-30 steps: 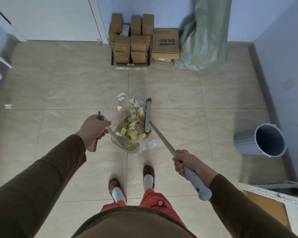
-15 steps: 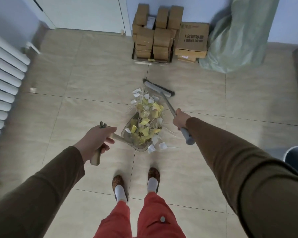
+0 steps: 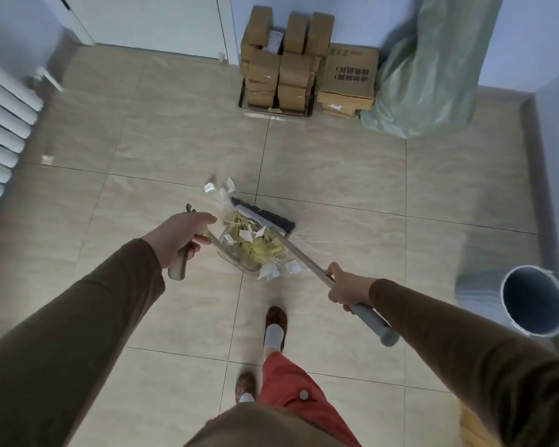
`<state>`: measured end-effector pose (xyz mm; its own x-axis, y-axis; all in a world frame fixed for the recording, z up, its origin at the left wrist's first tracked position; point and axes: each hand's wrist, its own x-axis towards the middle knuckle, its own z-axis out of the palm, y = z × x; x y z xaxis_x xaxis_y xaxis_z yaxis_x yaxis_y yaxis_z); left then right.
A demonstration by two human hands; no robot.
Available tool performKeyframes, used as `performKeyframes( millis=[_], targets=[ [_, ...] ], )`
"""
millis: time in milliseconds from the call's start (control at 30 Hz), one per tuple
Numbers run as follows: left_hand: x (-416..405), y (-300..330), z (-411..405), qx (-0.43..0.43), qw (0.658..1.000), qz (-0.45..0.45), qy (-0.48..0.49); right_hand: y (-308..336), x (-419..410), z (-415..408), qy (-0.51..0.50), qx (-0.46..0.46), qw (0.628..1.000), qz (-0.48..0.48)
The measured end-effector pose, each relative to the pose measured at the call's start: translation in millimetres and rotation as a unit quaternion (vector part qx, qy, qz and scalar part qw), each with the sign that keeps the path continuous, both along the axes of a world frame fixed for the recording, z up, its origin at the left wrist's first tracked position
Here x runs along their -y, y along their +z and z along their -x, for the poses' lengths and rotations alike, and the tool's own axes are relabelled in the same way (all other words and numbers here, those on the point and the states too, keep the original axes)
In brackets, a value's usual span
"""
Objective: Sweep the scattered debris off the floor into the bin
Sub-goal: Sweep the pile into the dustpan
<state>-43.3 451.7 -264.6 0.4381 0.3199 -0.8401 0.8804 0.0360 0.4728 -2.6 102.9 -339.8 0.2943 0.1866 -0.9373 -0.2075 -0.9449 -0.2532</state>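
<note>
Holding yellow and white paper scraps, the clear dustpan (image 3: 239,253) sat between the two hands, piled nearly to its rim. A few white scraps (image 3: 220,188) lay on the floor (image 3: 336,175) just beyond it, and two more (image 3: 279,269) lay at its near edge. The grey bin (image 3: 530,301) lay tipped on its side well to the right, its open mouth showing nothing inside that could be made out.

The left hand (image 3: 181,237) was curled tight round the dustpan's handle (image 3: 178,269). The right hand (image 3: 349,290) was clenched round the broom (image 3: 304,253) shaft, above its grey end grip. The broom's head (image 3: 265,217) rested at the far edge of the dustpan, touching the scraps.

Cardboard boxes (image 3: 304,66) and a green sack (image 3: 426,69) stood against the far wall; a white radiator (image 3: 4,130) ran along the left.
</note>
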Motion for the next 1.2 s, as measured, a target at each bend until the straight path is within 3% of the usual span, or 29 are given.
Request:
performKeyframes(
  millis=[233,533,833,900,1033,1200],
  targets=[
    [4.6,-0.6,31.4,0.016,0.993,0.115,0.032,23.1,16.7,43.4,-0.069,0.040,0.996,-0.033],
    [34.9,-5.3,151.0,0.111,0.989,0.058,-0.074,65.8,67.2,115.7,-0.167,0.090,0.980,-0.062],
    [50.7,21.5,200.5,0.174,0.979,0.046,-0.100,117.8,119.0,186.6,-0.258,0.137,0.953,-0.080],
    [56.8,26.1,203.1,0.185,0.977,0.047,-0.096,125.1,132.3,200.7,-0.323,0.118,0.934,-0.098],
    [70.0,34.4,202.9,0.194,0.976,0.059,-0.077,139.7,144.5,224.9,-0.490,0.044,0.858,-0.146],
    [90.2,49.2,192.7,0.193,0.975,0.062,-0.095,130.3,158.6,242.4,-0.575,-0.020,0.804,-0.150]
  ],
)
